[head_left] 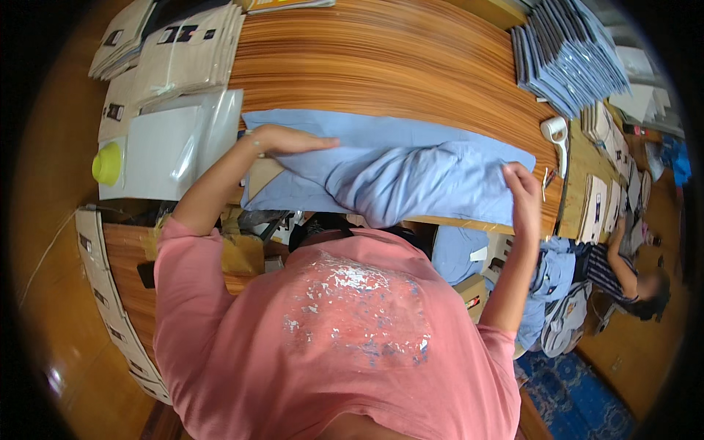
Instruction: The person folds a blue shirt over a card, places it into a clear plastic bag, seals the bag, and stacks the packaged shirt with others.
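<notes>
A light-blue shirt [411, 176] lies lengthwise along the near edge of the wooden table, its middle bunched into loose folds. My left hand [290, 139] rests across the shirt's left part with its fingers stretched out to the right. Beside that wrist, a piece of tan card [262, 176] shows between layers of cloth. At the shirt's right end, my right hand [522, 187] has its fingers curled and pinched on the fabric. Part of the right fingertips is hidden by the hand.
Stacks of packed beige garments [187, 55] and clear plastic sleeves [172, 147] sit left, with a yellow-green cup-shaped thing [107, 163]. Folded blue shirts [572, 62] are piled at far right, near a white tape dispenser [557, 136]. Another person [623, 271] works at right.
</notes>
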Motion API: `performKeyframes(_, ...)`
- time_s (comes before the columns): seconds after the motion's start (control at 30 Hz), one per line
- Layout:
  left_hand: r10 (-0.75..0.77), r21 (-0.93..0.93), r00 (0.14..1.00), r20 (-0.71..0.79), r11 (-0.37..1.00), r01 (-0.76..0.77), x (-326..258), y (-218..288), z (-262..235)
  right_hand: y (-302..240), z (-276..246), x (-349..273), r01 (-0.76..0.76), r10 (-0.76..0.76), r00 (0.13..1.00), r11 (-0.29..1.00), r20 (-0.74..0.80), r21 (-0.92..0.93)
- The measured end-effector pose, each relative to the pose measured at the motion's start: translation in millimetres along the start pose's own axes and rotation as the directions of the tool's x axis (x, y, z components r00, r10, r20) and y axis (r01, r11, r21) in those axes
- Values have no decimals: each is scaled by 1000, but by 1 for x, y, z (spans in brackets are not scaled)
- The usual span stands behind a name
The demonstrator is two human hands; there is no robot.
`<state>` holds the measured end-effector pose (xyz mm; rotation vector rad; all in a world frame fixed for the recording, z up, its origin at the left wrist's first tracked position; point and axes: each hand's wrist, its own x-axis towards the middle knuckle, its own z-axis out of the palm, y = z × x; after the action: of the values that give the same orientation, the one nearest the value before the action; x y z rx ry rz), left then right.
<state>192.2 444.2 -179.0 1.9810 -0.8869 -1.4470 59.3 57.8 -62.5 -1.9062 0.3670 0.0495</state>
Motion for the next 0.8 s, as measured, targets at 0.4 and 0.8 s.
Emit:
performKeyframes(0.4, -21, 241, 796, -605, 948, 208, -57, -35, -4, 85, -25, 44, -19, 18, 984, 1000, -179, -8)
performKeyframes(0.8, 15, 297, 487, -873, 809, 507, -47, -33, 16, 145, -31, 81, -31, -27, 972, 970, -234, -240)
